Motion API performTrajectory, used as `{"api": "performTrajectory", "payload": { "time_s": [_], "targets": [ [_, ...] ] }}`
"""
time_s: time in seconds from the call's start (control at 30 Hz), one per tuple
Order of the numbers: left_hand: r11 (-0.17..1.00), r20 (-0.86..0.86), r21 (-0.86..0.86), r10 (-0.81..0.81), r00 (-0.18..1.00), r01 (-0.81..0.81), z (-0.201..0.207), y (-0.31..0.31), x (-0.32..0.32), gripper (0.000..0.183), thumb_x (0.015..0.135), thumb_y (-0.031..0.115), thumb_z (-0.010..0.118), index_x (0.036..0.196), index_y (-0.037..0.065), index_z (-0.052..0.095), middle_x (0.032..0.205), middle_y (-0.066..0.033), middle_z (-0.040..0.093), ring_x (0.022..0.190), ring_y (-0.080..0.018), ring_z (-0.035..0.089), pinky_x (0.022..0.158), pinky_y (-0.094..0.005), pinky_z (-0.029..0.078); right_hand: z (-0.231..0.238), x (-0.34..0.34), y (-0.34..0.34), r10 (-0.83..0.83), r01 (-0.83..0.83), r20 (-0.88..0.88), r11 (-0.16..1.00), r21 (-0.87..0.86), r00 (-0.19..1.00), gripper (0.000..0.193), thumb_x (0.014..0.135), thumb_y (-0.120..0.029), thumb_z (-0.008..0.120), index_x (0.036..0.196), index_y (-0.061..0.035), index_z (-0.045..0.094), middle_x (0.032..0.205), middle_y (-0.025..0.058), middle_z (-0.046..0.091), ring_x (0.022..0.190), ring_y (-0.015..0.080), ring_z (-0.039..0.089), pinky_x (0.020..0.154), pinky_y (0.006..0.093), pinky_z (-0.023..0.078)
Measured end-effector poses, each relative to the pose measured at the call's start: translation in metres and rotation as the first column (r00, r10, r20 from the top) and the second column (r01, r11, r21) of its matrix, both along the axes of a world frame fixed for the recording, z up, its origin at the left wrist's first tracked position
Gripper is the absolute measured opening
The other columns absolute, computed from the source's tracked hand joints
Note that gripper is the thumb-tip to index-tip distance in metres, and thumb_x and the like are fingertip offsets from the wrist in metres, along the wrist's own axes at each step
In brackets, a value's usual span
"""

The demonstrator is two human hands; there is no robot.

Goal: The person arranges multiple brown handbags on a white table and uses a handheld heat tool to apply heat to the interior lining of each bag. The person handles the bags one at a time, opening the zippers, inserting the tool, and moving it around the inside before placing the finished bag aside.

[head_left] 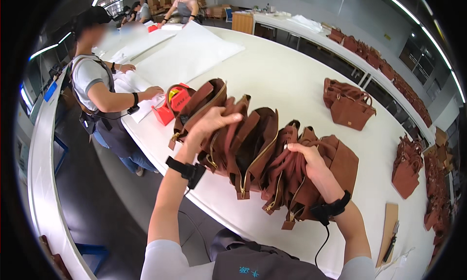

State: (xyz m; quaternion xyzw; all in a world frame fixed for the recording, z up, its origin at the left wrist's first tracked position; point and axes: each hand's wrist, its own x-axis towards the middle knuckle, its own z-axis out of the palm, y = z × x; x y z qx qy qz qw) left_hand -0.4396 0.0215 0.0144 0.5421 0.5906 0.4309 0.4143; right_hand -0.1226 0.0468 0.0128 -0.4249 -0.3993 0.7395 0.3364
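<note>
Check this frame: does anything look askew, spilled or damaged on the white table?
Nothing stands out. The brown handbags at the left hand and right hand lean together, some unzipped, but no tear or spill shows.

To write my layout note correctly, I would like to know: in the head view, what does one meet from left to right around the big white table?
Co-worker, red container, left hand, right hand, grouped brown bags, tan strip, brown bags near the right edge.
</note>
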Motion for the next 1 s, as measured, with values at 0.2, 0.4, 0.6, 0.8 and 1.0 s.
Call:
{"api": "performTrajectory", "payload": {
  "time_s": [0.2,0.4,0.6,0.8,1.0],
  "targets": [
    [0.981,-0.449,-0.049,-0.190,0.873,0.189,0.001,-0.012,0.092,0.060,0.059,0.040,0.078,0.093,-0.008,0.063,0.085,-0.0151,0.065,0.082,-0.0233,0.062,0.076,-0.0357,0.047,0.001,-0.014,-0.005,0.048,-0.055,-0.085,0.996,-0.075,0.995,0.024,0.076,-0.007,0.073,0.096,0.0002,0.062,0.092,0.0073,0.065,0.082,0.0180,0.063,0.075,0.0313,0.051],
    [0.986,0.002,-0.055,-0.159,0.987,0.158,0.002,-0.102,0.136,0.051,0.068,0.021,0.079,0.110,-0.003,0.062,0.100,-0.0096,0.066,0.091,-0.0166,0.060,0.084,-0.0289,0.047,-0.001,0.011,-0.058,0.159,-0.191,-0.205,0.970,-0.148,0.966,0.019,0.080,-0.006,0.069,0.096,-0.0015,0.061,0.091,0.0073,0.065,0.080,0.0190,0.064,0.072,0.0328,0.053],
    [0.965,-0.198,-0.227,0.087,0.976,-0.132,0.035,-0.227,0.157,0.052,0.070,0.029,0.080,0.106,-0.002,0.061,0.085,-0.0058,0.064,0.079,-0.0112,0.059,0.070,-0.0250,0.045,0.012,0.015,-0.134,0.428,-0.454,-0.163,0.873,-0.180,0.889,0.023,0.079,-0.006,0.070,0.099,-0.0030,0.060,0.097,0.0060,0.063,0.087,0.0166,0.062,0.079,0.0303,0.050],
    [0.940,0.304,-0.125,0.340,0.890,-0.316,0.005,-0.329,0.139,0.044,0.072,0.008,0.078,0.110,-0.004,0.058,0.099,-0.0092,0.065,0.089,-0.0127,0.060,0.081,-0.0276,0.048,0.014,-0.043,-0.192,0.739,-0.737,-0.027,0.669,-0.100,0.674,0.026,0.079,-0.006,0.071,0.103,-0.0022,0.061,0.099,0.0040,0.062,0.093,0.0115,0.056,0.085,0.0278,0.045],
    [0.719,0.243,-0.029,0.679,0.693,-0.694,-0.018,-0.431,0.118,0.048,0.072,0.016,0.077,0.109,-0.006,0.056,0.097,-0.0125,0.065,0.089,-0.0150,0.060,0.082,-0.0307,0.048,0.016,-0.135,-0.264,0.904,-0.903,0.024,0.427,-0.038,0.427,0.032,0.080,-0.006,0.069,0.109,-0.0016,0.056,0.107,0.0048,0.058,0.101,0.0125,0.054,0.092,0.0291,0.042]
  ]
}}
